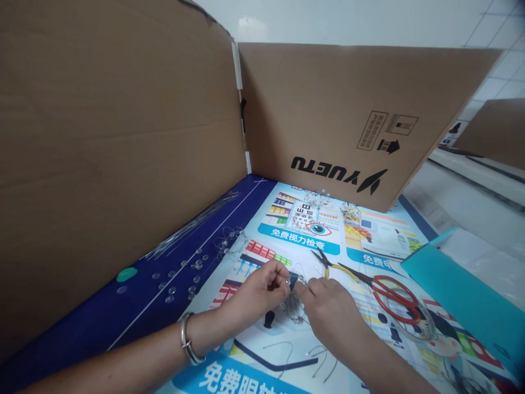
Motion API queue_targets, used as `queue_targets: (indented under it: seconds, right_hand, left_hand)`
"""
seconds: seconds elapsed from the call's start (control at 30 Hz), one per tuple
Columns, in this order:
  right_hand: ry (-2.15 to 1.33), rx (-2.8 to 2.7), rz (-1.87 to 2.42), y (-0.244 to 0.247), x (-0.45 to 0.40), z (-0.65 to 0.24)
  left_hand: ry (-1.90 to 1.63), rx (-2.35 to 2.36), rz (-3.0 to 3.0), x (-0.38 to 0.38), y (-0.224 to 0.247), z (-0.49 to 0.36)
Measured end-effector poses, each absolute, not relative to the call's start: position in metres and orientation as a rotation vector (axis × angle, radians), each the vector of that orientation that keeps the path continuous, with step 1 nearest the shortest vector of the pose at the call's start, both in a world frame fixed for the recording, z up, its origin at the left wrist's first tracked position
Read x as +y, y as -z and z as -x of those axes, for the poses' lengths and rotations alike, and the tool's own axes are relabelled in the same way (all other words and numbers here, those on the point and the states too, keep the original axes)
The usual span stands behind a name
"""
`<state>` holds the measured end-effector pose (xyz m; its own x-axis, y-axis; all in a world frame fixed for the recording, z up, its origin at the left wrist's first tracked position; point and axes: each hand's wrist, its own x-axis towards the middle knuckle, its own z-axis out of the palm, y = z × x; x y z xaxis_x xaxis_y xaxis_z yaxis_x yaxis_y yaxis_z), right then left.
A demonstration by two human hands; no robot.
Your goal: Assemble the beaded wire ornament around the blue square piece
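My left hand (268, 284), with a silver bangle (186, 338) on its wrist, pinches a small clear bead (287, 282) between thumb and index finger. Close beside it on the right, my right hand (328, 306) has its fingers curled and pressed on a thin wire piece. A tangle of thin wire with clear beads (294, 309) lies between and below both hands, partly hidden by the fingers. Bent wire pieces (283, 355) rest on the printed sheet nearer to me.
Clear beads (169, 291), straight wires (192, 224) and a green piece (127, 274) lie at left. Yellow-handled pliers (328, 265) and red-handled scissors (396, 298) lie right of the hands. Cardboard walls (320, 109) stand behind; a teal folder (463, 301) is at right.
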<state>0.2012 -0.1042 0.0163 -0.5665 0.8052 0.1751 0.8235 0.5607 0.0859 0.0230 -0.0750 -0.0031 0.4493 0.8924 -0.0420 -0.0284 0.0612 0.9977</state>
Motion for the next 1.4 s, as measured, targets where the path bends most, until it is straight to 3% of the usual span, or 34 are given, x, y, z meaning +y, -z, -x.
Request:
queue_targets:
  seconds: [0.47,0.83,1.17,1.4]
  right_hand:
    - [-0.118,-2.558,1.419,-0.025,-0.103,-0.21]
    - [0.181,-2.684,1.433,-0.025,-0.102,-0.197]
    - [-0.04,-2.675,1.416,-0.024,-0.097,-0.2]
    - [-0.464,-2.491,1.373,-0.02,-0.094,-0.206]
  left_hand:
    - [-0.871,0.938,-1.343,-0.072,0.001,-0.021]
    - [-0.87,0.95,-1.394,-0.074,0.009,-0.023]
    - [-0.824,0.916,-1.42,-0.072,0.012,-0.024]
    - [-0.823,0.959,-1.47,-0.072,0.01,-0.021]
